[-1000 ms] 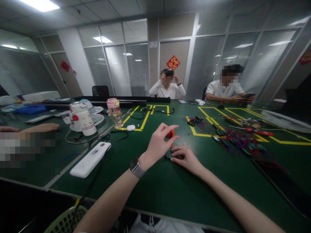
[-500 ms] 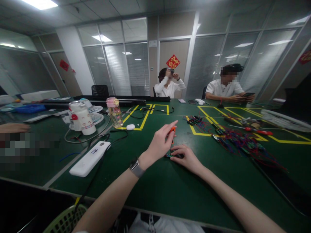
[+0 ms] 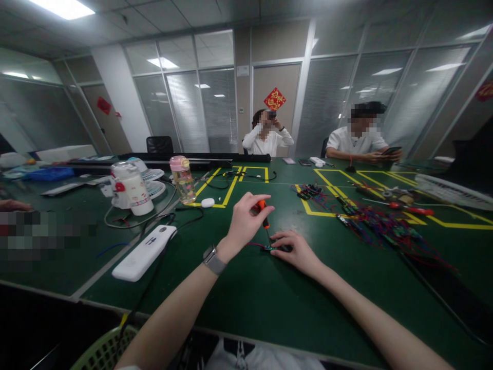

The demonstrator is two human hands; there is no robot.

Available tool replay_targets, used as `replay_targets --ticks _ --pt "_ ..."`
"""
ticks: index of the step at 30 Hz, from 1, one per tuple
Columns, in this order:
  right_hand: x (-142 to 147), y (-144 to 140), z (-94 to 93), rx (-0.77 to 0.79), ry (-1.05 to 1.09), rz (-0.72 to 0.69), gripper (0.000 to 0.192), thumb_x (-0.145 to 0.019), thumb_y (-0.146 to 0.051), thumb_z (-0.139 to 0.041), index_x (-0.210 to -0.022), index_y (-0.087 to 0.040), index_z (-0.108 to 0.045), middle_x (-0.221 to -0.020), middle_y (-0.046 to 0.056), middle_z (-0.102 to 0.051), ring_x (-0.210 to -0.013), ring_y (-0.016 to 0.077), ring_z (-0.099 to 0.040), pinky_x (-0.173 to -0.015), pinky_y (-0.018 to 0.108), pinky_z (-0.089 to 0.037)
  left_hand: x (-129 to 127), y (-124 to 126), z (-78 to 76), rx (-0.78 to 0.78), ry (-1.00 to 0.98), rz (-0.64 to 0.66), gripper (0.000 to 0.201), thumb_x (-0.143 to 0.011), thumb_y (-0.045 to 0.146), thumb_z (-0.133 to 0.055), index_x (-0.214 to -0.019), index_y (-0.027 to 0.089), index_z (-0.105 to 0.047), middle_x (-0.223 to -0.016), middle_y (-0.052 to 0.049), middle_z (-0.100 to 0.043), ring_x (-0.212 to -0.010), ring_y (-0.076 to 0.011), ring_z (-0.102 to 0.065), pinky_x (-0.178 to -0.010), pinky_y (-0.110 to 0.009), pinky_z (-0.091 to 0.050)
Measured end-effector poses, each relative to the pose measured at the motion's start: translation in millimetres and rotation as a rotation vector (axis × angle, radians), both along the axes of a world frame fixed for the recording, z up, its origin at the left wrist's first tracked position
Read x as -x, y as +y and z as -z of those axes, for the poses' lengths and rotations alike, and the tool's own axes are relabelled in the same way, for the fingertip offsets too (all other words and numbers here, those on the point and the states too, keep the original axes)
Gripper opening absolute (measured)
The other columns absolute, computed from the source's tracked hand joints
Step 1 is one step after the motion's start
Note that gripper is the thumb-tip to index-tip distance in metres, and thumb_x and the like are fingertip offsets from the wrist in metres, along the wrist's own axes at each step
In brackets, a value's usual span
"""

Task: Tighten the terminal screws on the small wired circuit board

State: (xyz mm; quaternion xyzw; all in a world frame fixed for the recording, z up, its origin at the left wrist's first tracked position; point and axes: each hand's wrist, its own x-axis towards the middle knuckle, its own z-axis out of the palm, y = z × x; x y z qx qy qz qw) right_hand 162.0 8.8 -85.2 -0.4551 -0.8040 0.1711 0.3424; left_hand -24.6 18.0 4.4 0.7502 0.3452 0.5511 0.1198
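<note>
An orange-and-black screwdriver point(image 3: 265, 215) stands nearly upright and slightly tilted, with its thin shaft pointing down at a small green circuit board point(image 3: 267, 248). My left hand point(image 3: 248, 221), with a watch on its wrist, has its fingers curled round the top of the handle and its thumb stretched along it. My right hand point(image 3: 295, 250) rests low on the green table, its fingertips pinching the right end of the board. A thin red wire runs left from the board. The screwdriver's tip is too small to tell whether it touches a screw.
To the right lies a tangle of boards with red and blue wires point(image 3: 385, 221), near a red-handled tool point(image 3: 412, 209). At left stand a white power bank point(image 3: 144, 253), a pink-lidded bottle point(image 3: 183, 180) and a white jug point(image 3: 136, 192). Two people sit across the table point(image 3: 239, 308).
My left hand has shifted left and its fingers have turned about the handle, leaving more of the screwdriver visible. My right hand stays on the board.
</note>
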Motion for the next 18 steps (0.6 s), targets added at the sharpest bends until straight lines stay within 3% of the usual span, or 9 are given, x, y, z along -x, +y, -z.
replay_targets --ticks 2,6,8,13,18 --pt "0 0 -0.2 0.006 0.001 0.001 0.009 -0.072 -0.031 -0.075 -0.08 -0.026 -0.077 -0.105 0.006 -0.073 -0.103 0.0271 -0.065 -0.104 0.056 -0.033 0 0 1.6 -0.02 0.015 -0.031 0.026 -0.083 0.033 -0.067 -0.106 0.021 -0.068 -0.087 -0.003 -0.057 -0.076 -0.0143 -0.058 -0.061 -0.023 -0.053" --pt "0 0 -0.8 0.011 -0.005 -0.008 0.009 -0.074 -0.03 -0.074 -0.08 -0.026 -0.077 -0.106 0.006 -0.073 -0.105 0.0274 -0.064 -0.105 0.056 -0.031 -3 0 5.2 0.132 -0.05 0.202 0.039 -0.095 0.025 -0.046 -0.134 0.023 -0.049 -0.106 -0.006 -0.061 -0.083 -0.0136 -0.065 -0.072 -0.026 -0.056" --pt "1 0 -1.2 0.015 -0.008 -0.007 0.009 -0.074 -0.03 -0.074 -0.081 -0.026 -0.077 -0.106 0.006 -0.073 -0.105 0.0273 -0.064 -0.105 0.056 -0.032 -5 0 6.7 0.192 -0.094 0.266 0.039 -0.095 0.025 -0.047 -0.134 0.022 -0.049 -0.107 -0.006 -0.061 -0.076 -0.012 -0.067 -0.067 -0.024 -0.057" --pt "1 -1 -2.6 0.016 -0.009 0.005 0.009 -0.072 -0.029 -0.075 -0.08 -0.025 -0.077 -0.106 0.006 -0.073 -0.103 0.0271 -0.065 -0.105 0.056 -0.032 -8 -7 3.2 0.033 0.02 0.118 0.024 -0.084 0.032 -0.065 -0.106 0.021 -0.066 -0.092 -0.003 -0.058 -0.077 -0.0132 -0.059 -0.061 -0.021 -0.053" --pt "0 -1 -3.0 0.002 -0.015 0.0 0.007 -0.072 -0.029 -0.075 -0.078 -0.026 -0.077 -0.104 0.006 -0.073 -0.102 0.0276 -0.065 -0.102 0.056 -0.036 -12 -12 1.3 0.036 0.077 0.227 0.039 -0.095 0.021 -0.045 -0.134 0.024 -0.048 -0.105 -0.005 -0.055 -0.084 -0.0126 -0.06 -0.074 -0.025 -0.055"
